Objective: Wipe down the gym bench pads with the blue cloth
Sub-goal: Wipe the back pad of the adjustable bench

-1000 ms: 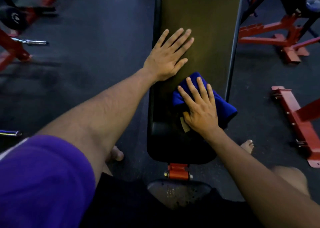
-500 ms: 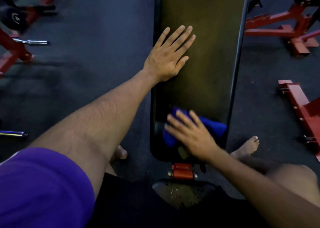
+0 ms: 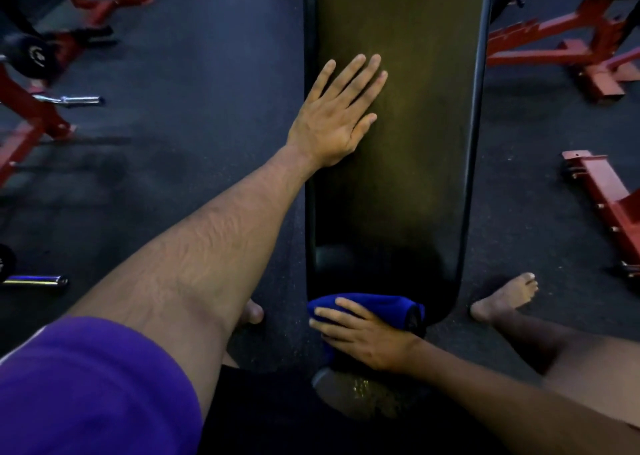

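Fingers [image 3: 349, 77] on my left hand [image 3: 332, 122] are spread flat and straight on the long pad [image 3: 408, 143], holding nothing, just bracing near its left edge, so that's the big picture first. That pad is the largest thing I'm dealing with: dark, padded vinyl by the look of it, firm with a bit of give, probably slick once damp, and it won't budge, so no need to grab it. Its long axis runs straight away from me, the rounded near end pointing at my lap. Down at that near end sits the blue cloth [image 3: 377, 304], bunched into a loose roll lying crosswise, its long axis left to right across the pad's tip. It looks soft, light and floppy, so I'd say it's best handled by pressing it flat under the palm instead of pinching a corner. My right hand [image 3: 363, 337] lies over it, fingers fairly straight and pointing left, pressing it against the pad's end.
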### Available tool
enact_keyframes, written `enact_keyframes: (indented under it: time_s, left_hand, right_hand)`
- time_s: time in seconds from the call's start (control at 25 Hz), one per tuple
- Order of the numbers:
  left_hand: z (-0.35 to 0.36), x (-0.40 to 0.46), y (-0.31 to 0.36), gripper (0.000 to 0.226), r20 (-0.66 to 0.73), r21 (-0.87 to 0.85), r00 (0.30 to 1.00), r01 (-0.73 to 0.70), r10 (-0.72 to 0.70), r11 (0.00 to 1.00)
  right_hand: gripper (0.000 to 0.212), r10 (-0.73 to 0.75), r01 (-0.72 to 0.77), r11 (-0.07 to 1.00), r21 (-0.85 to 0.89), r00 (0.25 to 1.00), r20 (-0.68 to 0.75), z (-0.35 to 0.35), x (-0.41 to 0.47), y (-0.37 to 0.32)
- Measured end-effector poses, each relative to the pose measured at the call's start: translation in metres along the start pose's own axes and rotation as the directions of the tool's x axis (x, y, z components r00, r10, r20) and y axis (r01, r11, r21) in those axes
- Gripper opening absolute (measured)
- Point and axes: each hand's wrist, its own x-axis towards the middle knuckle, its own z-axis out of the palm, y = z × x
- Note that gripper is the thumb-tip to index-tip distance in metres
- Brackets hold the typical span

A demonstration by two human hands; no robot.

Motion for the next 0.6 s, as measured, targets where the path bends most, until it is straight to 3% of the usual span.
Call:
enact_keyframes:
  time_s: [0.12, 0.24, 0.36, 0.48, 0.6]
  left_hand:
    - [-0.001, 0.000, 0.004, 0.060, 0.002, 0.004, 1.000, -0.002, 0.002, 1.000]
    - [-0.002, -0.001, 0.002, 0.060, 0.006, -0.009, 1.000, 0.012, -0.012, 1.000]
    - [-0.001, 0.000, 0.003, 0.060, -0.001, -0.007, 1.000, -0.008, 0.008, 1.000]
    - [-0.001, 0.001, 0.001, 0.060, 0.009, -0.012, 1.000, 0.001, 0.000, 1.000]
    - [-0.004, -0.001, 0.005, 0.060, 0.024, -0.002, 1.000, 0.005, -0.004, 1.000]
  right_hand:
    - [0.044, 0.001, -0.005, 0.998, -0.068, 0.998, -0.062, -0.010, 0.010, 0.022]
    - [0.049, 0.295, -0.298, 0.955, -0.001, 0.945, -0.143, -0.053, 0.045, 0.082]
    - [0.052, 0.409, -0.405, 0.913, 0.057, 0.899, -0.155, -0.073, 0.067, 0.107]
    - [0.044, 0.246, -0.239, 0.969, 0.058, 0.953, -0.177, -0.057, 0.058, 0.084]
    - [0.032, 0.014, -0.008, 0.996, 0.089, 0.998, -0.060, -0.028, 0.029, 0.030]
